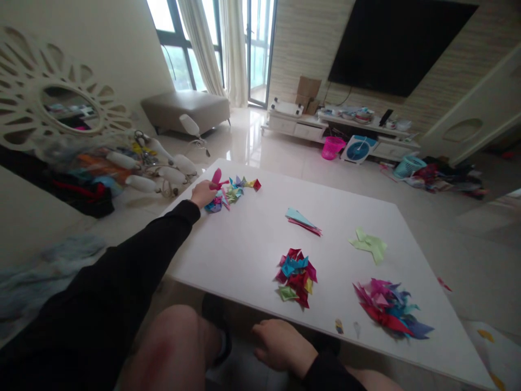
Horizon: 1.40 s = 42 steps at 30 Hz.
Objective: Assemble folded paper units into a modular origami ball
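At the far left corner of the white table (244,239), my left hand (204,193) reaches out with its fingers closed on a pink folded paper piece (217,177). Under and beside it lie small folded paper pieces (235,193) in blue, green, purple and yellow, with a red one (256,184) at the end. My right hand (283,345) rests low, just off the near table edge, its fingers loosely curled with nothing visible in them. Closest to it on the table is a heap of red, blue and green folded paper (296,277).
A stack of narrow blue and pink folded papers (303,221) lies mid-table. Farther right are pale green folded paper (369,244) and a larger multicoloured heap (393,307). Two small stickers (339,326) sit near the front edge. A lamp with white shades (171,174) stands beyond the left corner.
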Motion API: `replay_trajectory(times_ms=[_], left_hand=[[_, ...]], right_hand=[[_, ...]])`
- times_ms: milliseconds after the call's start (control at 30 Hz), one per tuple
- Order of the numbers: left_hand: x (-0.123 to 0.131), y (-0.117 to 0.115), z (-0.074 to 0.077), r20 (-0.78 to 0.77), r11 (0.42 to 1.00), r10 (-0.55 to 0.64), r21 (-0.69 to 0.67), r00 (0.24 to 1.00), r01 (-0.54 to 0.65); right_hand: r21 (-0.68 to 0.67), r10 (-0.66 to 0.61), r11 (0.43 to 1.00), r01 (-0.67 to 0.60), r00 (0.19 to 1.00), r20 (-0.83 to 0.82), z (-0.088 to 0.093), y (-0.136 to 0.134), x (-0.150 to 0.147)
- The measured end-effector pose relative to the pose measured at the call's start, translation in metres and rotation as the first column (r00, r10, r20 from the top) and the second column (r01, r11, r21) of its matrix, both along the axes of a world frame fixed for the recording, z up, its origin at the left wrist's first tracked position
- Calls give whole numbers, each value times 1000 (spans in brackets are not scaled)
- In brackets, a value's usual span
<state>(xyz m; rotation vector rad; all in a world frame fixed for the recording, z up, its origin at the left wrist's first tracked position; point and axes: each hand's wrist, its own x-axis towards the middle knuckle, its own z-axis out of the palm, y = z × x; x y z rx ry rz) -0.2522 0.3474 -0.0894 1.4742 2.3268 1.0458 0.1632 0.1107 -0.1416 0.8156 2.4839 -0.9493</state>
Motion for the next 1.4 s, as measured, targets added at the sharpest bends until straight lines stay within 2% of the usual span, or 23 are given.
replay_trajectory(times_ms=[100,133,167,233,267,333,367,400,433,467,533,567,633,700,767,800,933,1000,1100,1300,1400], left_hand=[[16,-13,25,201,988,-20,154,979,-11],[27,-20,33,322,984,-34,176,946,-24],[41,-27,41,473,982,-63,188,879,-31],[77,-46,57,768,979,-119,197,629,-56],[97,-57,64,851,976,-177,215,494,-20],[139,-82,76,927,968,-248,250,282,30],[160,-95,80,941,965,-262,253,213,69],[178,-107,83,945,957,-283,267,164,114],[195,-119,84,943,945,-307,287,126,157],[210,-130,83,942,932,-322,299,91,203],[231,-146,74,946,904,-323,299,29,304],[238,-151,68,948,896,-317,295,11,332],[246,-155,52,956,879,-293,267,6,394],[248,-152,35,961,856,-273,226,35,465],[246,-146,22,957,832,-276,193,86,521],[245,-143,18,951,825,-285,180,120,535],[242,-132,10,885,799,-367,143,286,584],[242,-130,11,845,773,-417,136,335,619],[243,-129,14,820,759,-452,147,352,634],[246,-130,15,829,758,-438,133,348,638],[247,-132,15,824,749,-449,136,346,649]], right_hand=[[9,-9,1000,9,1000,-7,6,2,0],[6,-19,1000,19,1000,-16,8,3,0],[-6,-35,999,35,999,-31,11,4,0],[-70,-81,995,75,993,-87,18,9,1],[-120,-117,988,101,984,-132,21,13,2],[-248,-228,954,166,941,-249,27,25,4],[-327,-320,920,214,894,-314,30,32,6],[-417,-435,867,271,821,-370,33,40,8],[-516,-566,790,331,717,-407,37,48,10],[-619,-695,690,376,585,-419,40,55,12],[-797,-876,474,374,295,-382,48,69,18],[-856,-918,395,334,177,-355,51,74,21],[-924,-949,304,233,-14,-316,58,81,28],[-950,-941,261,174,-173,-290,62,86,33],[-958,-919,226,176,-288,-270,65,89,36],[-958,-909,212,193,-321,-266,65,90,36],[-935,-895,198,296,-335,-295,63,96,34],[-920,-891,197,339,-330,-312,59,98,31],[-900,-877,205,384,-336,-344,53,100,27],[-851,-850,277,446,-299,-434,44,98,26],[-837,-843,283,469,-293,-450,42,97,28]])
